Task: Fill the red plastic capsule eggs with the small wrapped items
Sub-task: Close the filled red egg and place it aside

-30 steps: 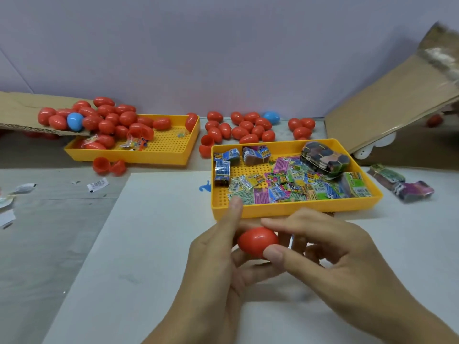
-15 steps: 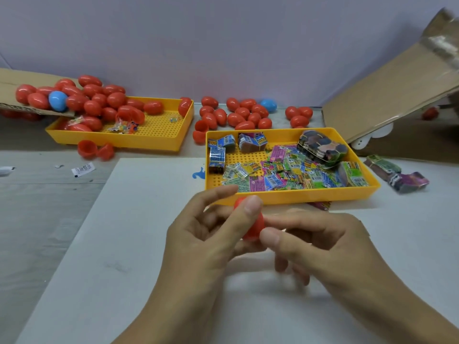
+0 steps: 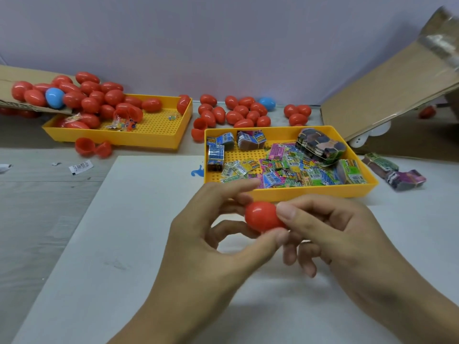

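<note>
Over on the left, a yellow tray [image 3: 159, 135] sat far back on the desk [image 3: 37, 219], heaped at its left end with closed red eggs [image 3: 99, 95] that spilled out from under a cardboard flap, one blue egg [image 3: 54, 97] among them. Two open halves [image 3: 93, 147] lay on the desk just in front of that tray.

Nearer me, over the white board [image 3: 119, 244], the left hand [image 3: 206, 244] held the red capsule egg [image 3: 263, 216] from its left side, thumb tip tucked under it and fingers [image 3: 236, 187] curled round behind. The egg's long axis ran roughly left to right, so each hand had one end. It looked closed; I could not make out a seam or tell whether anything was inside.

The right hand [image 3: 335, 234] met it from the other side, thumb pressed on the top right of the shell and fingers curled beneath. Both hands were equally near, each pinching its own end, which I judged suited either a pull apart or a press together along that axis.

Just beyond the hands stood the second yellow tray [image 3: 310, 193], holding the small wrapped items [image 3: 285, 170]. It lay slightly closer to the right hand.
</note>
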A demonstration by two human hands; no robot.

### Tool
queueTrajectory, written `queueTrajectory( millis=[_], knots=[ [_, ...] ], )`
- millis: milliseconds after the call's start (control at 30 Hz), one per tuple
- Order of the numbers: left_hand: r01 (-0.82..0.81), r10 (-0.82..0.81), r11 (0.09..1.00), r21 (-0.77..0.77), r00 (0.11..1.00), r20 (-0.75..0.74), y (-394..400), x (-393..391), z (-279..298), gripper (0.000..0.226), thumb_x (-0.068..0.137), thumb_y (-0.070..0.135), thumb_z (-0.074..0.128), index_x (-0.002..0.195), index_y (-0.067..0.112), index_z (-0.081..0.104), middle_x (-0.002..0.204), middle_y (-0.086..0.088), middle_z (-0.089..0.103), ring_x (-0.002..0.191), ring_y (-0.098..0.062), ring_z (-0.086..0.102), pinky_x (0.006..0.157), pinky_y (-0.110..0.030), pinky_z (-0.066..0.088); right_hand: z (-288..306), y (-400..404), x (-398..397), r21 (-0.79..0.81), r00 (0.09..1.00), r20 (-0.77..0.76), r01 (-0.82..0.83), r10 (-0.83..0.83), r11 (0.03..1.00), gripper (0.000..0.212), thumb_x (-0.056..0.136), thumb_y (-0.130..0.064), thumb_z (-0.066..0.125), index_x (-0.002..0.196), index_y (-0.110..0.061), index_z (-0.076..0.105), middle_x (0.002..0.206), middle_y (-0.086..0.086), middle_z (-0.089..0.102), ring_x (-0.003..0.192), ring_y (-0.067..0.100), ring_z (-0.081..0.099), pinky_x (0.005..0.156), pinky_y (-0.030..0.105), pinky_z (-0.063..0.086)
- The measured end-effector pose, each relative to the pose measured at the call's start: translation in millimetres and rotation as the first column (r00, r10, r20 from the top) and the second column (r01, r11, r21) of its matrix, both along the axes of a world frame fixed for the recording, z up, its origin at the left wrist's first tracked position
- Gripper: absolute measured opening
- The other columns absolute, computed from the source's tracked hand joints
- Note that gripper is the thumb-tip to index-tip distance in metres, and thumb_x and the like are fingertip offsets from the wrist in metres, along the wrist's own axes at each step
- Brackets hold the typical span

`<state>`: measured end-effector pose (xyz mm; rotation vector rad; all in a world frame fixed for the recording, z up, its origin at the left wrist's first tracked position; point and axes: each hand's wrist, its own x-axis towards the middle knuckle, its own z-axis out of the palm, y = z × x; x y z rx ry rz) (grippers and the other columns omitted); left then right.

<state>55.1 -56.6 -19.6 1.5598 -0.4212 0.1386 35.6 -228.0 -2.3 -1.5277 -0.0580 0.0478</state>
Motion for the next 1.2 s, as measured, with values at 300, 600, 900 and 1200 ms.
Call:
queueTrajectory(
  millis=[300, 600, 900, 1200],
  knots=[
    [0.077, -0.116, 0.986, -0.148, 0.955, -0.273, 0.4, 4.4, 3.9, 0.027, 0.069, 0.038, 0.079, 0.09, 0.021, 0.077, 0.084, -0.009, 0.074, 0.075, -0.022, 0.073, 0.064, -0.033, 0.061, -2.9, -2.8, -0.1, -0.061, 0.987, 0.158, 0.013, -0.003, 0.998, 0.021, 0.073, -0.014, 0.078, 0.092, -0.021, 0.079, 0.104, 0.004, 0.075, 0.078, 0.018, 0.068, 0.052, 0.026, 0.051],
    [0.088, -0.111, 0.98, -0.178, 0.986, -0.126, 1.5, 3.6, 2.7, 0.055, 0.067, -0.006, 0.075, 0.113, 0.021, 0.065, 0.105, -0.006, 0.069, 0.103, -0.025, 0.069, 0.081, -0.027, 0.059, -2.6, -3.8, 2.3, -0.04, 0.998, 0.043, 0.038, -0.037, 0.998, 0.019, 0.079, -0.027, 0.07, 0.094, -0.019, 0.079, 0.08, 0.006, 0.073, 0.056, 0.016, 0.062, 0.041, 0.023, 0.044],
    [0.096, -0.12, 0.983, -0.155, 0.981, -0.154, 0.2, 2.2, 2.5, 0.046, 0.062, 0.021, 0.085, 0.106, 0.025, 0.073, 0.102, -0.002, 0.074, 0.098, -0.022, 0.073, 0.08, -0.025, 0.059, -1.5, -4.0, 1.6, 0.008, 0.999, -0.008, 0.044, -0.044, 0.999, 0.024, 0.074, -0.032, 0.073, 0.089, -0.014, 0.079, 0.073, 0.006, 0.071, 0.052, 0.015, 0.059, 0.038, 0.022, 0.04],
    [0.091, -0.137, 0.987, -0.13, 0.899, -0.416, -2.6, -1.4, -3.9, 0.018, 0.05, 0.018, 0.066, 0.066, 0.021, 0.059, 0.067, -0.004, 0.062, 0.053, -0.02, 0.059, 0.049, -0.028, 0.047, 5.8, -19.7, 3.9, 0.945, 0.911, -0.305, 0.252, 0.278, 0.211, 0.04, 0.093, -0.042, 0.062, 0.093, -0.003, 0.069, 0.057, 0.002, 0.045, 0.04, 0.014, 0.04, 0.033, 0.018, 0.025]
  ],
)
